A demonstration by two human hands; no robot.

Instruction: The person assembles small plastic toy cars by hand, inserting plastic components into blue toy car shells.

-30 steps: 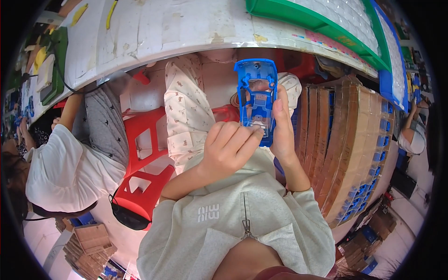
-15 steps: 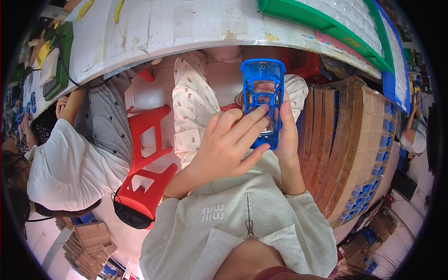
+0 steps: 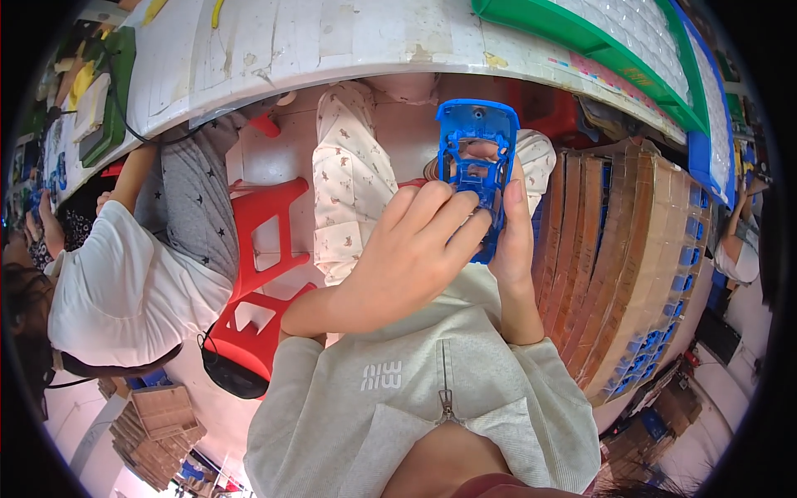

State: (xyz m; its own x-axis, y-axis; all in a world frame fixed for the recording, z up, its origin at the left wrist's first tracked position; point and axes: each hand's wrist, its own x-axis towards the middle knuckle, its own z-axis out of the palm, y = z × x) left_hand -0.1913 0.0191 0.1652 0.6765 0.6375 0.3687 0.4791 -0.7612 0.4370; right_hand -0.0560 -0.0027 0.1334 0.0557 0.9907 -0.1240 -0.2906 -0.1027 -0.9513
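A blue plastic toy car body shell [image 3: 479, 124] is held up over my lap, its hollow inside with window openings turned toward me. My right hand [image 3: 515, 236] grips it along its right edge, with the thumb upright beside it and fingers showing through the openings from behind. My left hand [image 3: 407, 245] lies over the lower left part of the shell, fingers bent and closed on it, the tips down inside the hollow. It hides most of the shell's lower half. Whether a small part sits under those fingertips cannot be seen.
Ahead runs a worn white table [image 3: 332, 41] with a green-rimmed tray [image 3: 581, 46] on its right. Stacked cardboard layers [image 3: 614, 266] with blue parts stand at my right. Red stools [image 3: 274, 228] and a seated person in a white shirt [image 3: 141, 290] are on my left.
My left hand's fingers, stretched out flat inside the shell before, are now bent and curled over its lower part. The shell shifts slightly right in view; my right hand keeps its hold.
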